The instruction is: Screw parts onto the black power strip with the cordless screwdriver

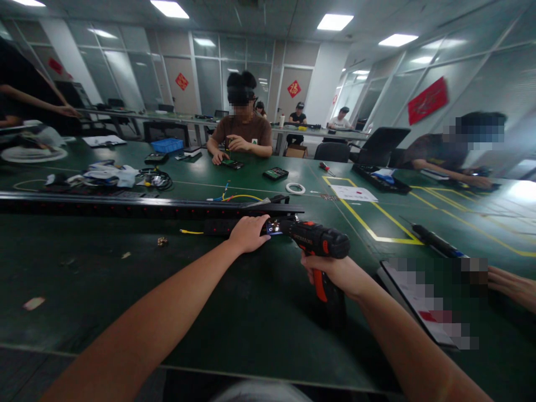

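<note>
My right hand (330,271) is wrapped round the grip of a black and orange cordless drill (320,239). The drill points left, its nose at a small blue part (275,227) with shiny metal pieces. My left hand (250,233) is closed over the end of a black strip (215,226), right beside that blue part; the fingertips are partly hidden. Behind the hand lies a long black rail (125,205) with small red marks along it. A yellow cable (191,231) sticks out at the strip's left end.
Small brass-coloured pieces (162,242) lie left of the strip. Beyond the rail are a white ring (295,188), a red screwdriver (326,168) and bundled cables (154,177). A flat panel (414,304) and a co-worker's hand (513,286) are at right. A person (240,134) works opposite.
</note>
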### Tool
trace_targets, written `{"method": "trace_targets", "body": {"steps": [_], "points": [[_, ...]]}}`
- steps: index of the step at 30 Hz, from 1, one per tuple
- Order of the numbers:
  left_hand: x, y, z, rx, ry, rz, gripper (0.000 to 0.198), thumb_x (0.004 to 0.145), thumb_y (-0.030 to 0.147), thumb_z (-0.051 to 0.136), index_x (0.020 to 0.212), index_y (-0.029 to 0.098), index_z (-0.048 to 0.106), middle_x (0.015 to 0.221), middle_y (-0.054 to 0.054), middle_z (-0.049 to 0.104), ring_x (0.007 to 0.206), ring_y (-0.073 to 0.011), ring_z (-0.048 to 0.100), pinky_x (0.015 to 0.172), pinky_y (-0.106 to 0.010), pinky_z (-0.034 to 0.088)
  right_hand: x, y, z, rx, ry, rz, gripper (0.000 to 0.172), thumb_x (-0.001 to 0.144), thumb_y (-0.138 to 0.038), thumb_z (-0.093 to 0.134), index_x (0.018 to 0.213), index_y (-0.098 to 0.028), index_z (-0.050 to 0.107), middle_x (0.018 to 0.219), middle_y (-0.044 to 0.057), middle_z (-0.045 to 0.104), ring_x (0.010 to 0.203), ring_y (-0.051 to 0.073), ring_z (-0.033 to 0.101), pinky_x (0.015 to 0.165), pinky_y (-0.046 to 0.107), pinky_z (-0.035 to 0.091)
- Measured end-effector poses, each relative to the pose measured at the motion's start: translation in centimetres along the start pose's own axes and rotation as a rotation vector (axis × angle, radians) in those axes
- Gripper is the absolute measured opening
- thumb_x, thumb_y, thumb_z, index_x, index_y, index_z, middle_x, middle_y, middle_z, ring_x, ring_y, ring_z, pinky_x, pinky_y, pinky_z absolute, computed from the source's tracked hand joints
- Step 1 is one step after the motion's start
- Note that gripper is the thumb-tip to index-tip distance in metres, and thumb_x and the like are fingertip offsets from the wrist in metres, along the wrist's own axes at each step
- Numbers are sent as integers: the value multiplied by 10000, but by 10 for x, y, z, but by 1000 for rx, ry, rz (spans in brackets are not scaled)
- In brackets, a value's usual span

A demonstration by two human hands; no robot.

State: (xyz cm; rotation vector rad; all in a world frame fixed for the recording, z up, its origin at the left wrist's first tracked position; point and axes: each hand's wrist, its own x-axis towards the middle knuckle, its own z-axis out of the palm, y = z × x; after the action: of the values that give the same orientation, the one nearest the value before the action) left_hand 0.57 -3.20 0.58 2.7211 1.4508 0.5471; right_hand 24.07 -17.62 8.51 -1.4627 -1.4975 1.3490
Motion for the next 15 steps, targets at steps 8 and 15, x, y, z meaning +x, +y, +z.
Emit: {"method": "trace_targets", "body": {"steps": [8, 15], "points": [[-1, 2, -2, 2, -3, -11, 652, 990, 444, 739, 1557, 206, 524, 1457, -149, 704, 1335, -353, 676, 1150, -483, 487, -1, -1, 1, 45, 1, -8, 185, 680, -342, 756, 795, -216, 682, 591, -26, 635, 561, 189, 623, 570, 306, 500], [-1, 3, -5, -11, -5, -9, 651, 993, 438, 736, 1562, 205, 521, 1473, -146, 697, 1354, -348, 669, 1162, -481, 482, -1, -3, 2, 72, 18, 27, 250, 655, -359, 773, 853, -221, 705, 592, -35, 625, 552, 194, 629, 561, 310, 487]]}}
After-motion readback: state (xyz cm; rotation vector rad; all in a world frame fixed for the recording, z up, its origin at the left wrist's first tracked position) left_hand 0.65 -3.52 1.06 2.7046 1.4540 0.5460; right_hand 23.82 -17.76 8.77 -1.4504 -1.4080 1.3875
